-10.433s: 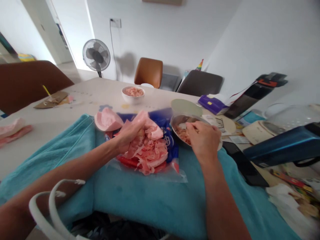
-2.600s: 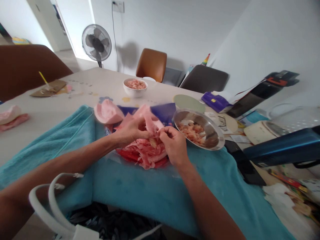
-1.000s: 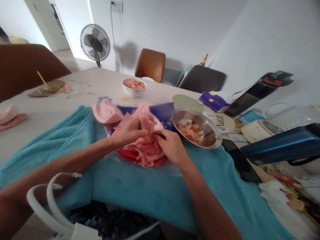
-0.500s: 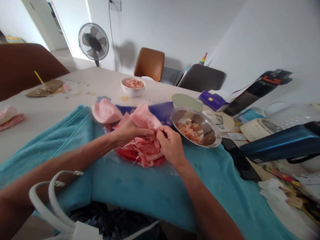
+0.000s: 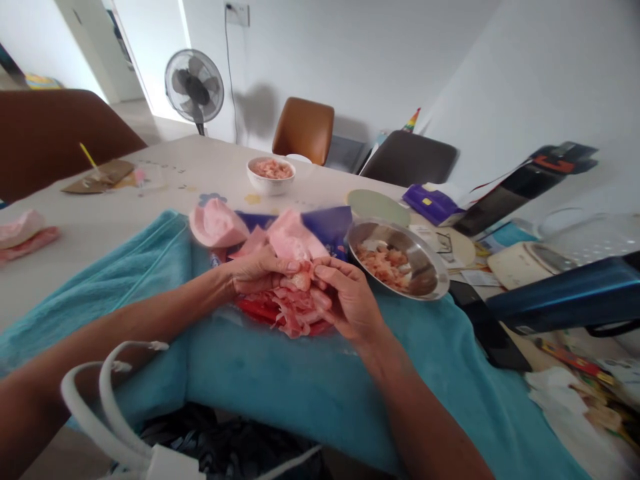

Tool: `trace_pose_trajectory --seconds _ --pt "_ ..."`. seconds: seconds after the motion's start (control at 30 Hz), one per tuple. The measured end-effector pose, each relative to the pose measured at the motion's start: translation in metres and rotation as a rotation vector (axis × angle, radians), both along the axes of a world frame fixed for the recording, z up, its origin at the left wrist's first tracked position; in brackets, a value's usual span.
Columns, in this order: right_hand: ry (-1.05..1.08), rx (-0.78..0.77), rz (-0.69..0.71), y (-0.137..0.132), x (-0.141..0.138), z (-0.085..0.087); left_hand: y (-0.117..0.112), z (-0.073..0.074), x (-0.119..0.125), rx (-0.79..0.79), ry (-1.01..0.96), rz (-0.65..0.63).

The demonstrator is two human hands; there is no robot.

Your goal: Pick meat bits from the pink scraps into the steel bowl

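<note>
Pink fruit [image 5: 301,280], blue bag [image 5: 327,221], print unreadable

The towel [image 5: 280,380] is teal, the rind [image 5: 219,225] pale pink, the metal bowl [image 5: 426,268] silver, the packet [image 5: 424,204] purple.

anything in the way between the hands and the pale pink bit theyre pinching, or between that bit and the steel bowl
Nothing visible separates the left hand or right hand from the pale pink bit: both have fingers on it. Toward the steel bowl, the right hand itself lies in between; the bowl's top is uncovered.
</note>
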State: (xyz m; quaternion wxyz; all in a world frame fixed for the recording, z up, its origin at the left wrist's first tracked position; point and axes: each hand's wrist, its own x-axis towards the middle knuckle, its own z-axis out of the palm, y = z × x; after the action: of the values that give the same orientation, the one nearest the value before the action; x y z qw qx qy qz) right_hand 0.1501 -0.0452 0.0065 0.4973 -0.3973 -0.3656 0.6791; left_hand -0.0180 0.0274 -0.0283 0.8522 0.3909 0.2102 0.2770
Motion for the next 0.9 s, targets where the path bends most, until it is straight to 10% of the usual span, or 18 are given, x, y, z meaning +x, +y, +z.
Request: trace_pose_trajectory --seconds 0.7,0.9 --pt "-0.562 0.24 0.016 0.007 0.009 -0.01 0.005 0.013 -0.007 0.34 0.289 0.149" --pt "-0.881 0.498 -0.238 0.007 -0.001 -0.015 0.006 0.011 -0.008 0.411 0.378 0.168"
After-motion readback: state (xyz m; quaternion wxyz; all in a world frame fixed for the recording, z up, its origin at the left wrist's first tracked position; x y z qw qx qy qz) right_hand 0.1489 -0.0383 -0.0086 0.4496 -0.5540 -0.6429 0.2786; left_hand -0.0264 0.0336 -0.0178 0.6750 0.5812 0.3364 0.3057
